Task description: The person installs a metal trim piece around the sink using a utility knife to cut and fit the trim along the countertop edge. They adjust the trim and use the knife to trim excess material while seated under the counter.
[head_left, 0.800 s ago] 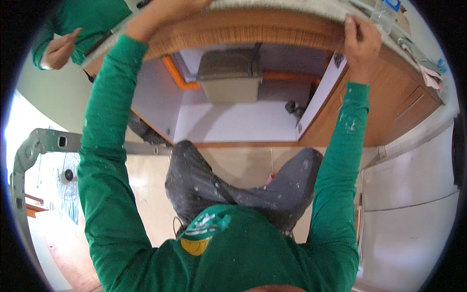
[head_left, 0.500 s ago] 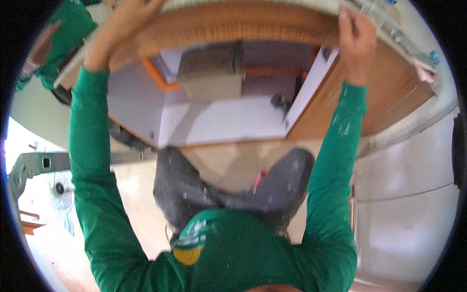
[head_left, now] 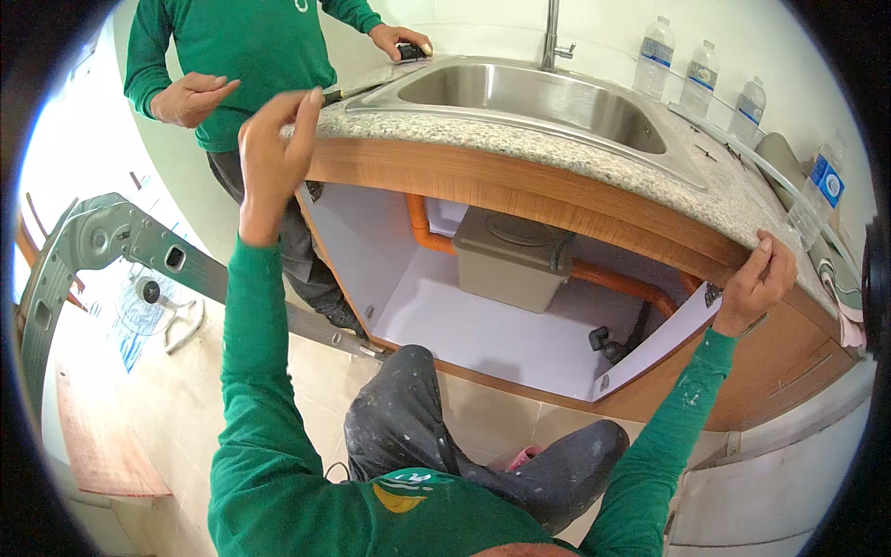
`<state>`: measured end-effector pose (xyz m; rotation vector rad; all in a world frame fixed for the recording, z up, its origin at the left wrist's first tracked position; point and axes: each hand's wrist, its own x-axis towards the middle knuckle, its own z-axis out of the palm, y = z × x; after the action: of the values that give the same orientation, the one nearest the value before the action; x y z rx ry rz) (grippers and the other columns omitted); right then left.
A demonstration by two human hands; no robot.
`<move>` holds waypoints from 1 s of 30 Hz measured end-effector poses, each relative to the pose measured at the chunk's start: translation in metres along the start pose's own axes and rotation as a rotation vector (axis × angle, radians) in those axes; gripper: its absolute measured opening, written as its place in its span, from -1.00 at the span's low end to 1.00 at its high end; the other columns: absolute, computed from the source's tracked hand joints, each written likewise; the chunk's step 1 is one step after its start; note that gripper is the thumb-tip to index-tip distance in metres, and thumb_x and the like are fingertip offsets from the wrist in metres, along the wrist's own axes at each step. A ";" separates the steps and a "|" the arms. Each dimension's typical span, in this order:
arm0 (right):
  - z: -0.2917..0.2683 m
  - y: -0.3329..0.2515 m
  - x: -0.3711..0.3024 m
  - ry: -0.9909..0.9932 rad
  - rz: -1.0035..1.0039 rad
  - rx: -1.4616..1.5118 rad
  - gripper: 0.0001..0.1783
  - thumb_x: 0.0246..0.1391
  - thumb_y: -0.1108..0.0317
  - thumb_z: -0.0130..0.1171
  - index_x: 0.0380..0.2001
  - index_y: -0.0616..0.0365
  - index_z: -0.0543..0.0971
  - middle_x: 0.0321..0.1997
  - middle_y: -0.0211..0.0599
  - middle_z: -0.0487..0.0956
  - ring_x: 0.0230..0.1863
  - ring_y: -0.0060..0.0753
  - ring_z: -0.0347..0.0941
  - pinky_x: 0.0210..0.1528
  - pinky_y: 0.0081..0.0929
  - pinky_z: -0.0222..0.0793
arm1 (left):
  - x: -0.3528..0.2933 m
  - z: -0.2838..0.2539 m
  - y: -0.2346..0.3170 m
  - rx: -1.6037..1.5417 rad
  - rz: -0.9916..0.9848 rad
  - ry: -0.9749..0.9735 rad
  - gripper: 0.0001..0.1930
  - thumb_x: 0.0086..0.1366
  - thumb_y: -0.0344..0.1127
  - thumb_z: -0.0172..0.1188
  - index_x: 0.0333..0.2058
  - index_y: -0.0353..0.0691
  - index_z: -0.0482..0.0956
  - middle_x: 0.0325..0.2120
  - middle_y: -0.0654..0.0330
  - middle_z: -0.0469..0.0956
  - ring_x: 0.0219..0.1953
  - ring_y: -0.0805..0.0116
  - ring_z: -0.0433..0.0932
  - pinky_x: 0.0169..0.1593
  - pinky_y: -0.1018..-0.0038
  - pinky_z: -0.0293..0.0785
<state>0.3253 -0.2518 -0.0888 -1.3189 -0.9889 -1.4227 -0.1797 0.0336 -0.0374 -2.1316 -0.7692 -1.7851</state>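
My left hand [head_left: 277,153] is raised in the air by the front left corner of the speckled countertop [head_left: 473,132]. Its fingers are stretched out with nothing in them. At the right, my right hand [head_left: 759,286] has its fingers bent over the countertop's front edge. Between my arms is the open wooden sink cabinet [head_left: 520,190], with white inner walls. A grey lidded box [head_left: 510,269] stands inside it, beside orange pipes [head_left: 613,277] and a black pipe fitting [head_left: 608,345]. Set into the counter is a steel sink [head_left: 548,93].
A co-worker in green [head_left: 241,70] stands at the left, one hand on a small black object [head_left: 410,52] on the counter. Several plastic bottles [head_left: 701,74] line the wall. A metal ladder [head_left: 176,251] and a fan [head_left: 148,292] are at the left.
My left hand has come off the countertop edge and is now raised. My right hand remains at the edge. The view has shifted up, bringing the sink and co-worker into sight.
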 end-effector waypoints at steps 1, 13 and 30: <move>0.001 0.000 -0.001 0.012 -0.007 -0.003 -0.77 0.39 0.37 0.13 -0.21 0.23 0.73 -0.23 -0.15 0.69 -0.13 -0.07 0.57 0.06 -0.14 0.40 | 0.016 0.008 -0.016 0.040 -0.057 -0.063 -0.72 0.48 -0.22 0.25 -0.13 -0.35 0.76 -0.20 -0.07 0.75 -0.17 0.05 0.73 -0.03 0.29 0.58; 0.000 0.007 -0.011 -0.027 0.020 -0.032 -0.80 0.34 0.33 0.17 -0.25 0.16 0.73 -0.21 -0.12 0.69 -0.08 0.01 0.57 0.11 -0.08 0.39 | 0.081 0.036 -0.128 0.183 -0.065 -0.849 -0.53 0.49 -0.13 0.23 0.24 -0.30 0.60 0.13 -0.10 0.68 0.15 0.05 0.66 0.28 0.26 0.47; -0.066 -0.145 -0.033 -0.327 -0.037 0.664 -0.27 0.05 0.31 0.49 0.33 0.07 0.53 0.29 0.03 0.51 0.18 0.11 0.54 0.28 0.01 0.48 | -0.036 0.022 0.229 -1.226 -0.533 -0.372 -0.40 0.62 -0.24 0.12 0.51 -0.27 0.19 -0.02 0.03 0.64 -0.07 0.39 0.65 -0.08 0.45 0.72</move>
<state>0.1678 -0.2766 -0.1234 -1.0373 -1.5427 -0.7913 -0.0403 -0.1531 -0.0453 -3.3173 -0.2877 -2.5854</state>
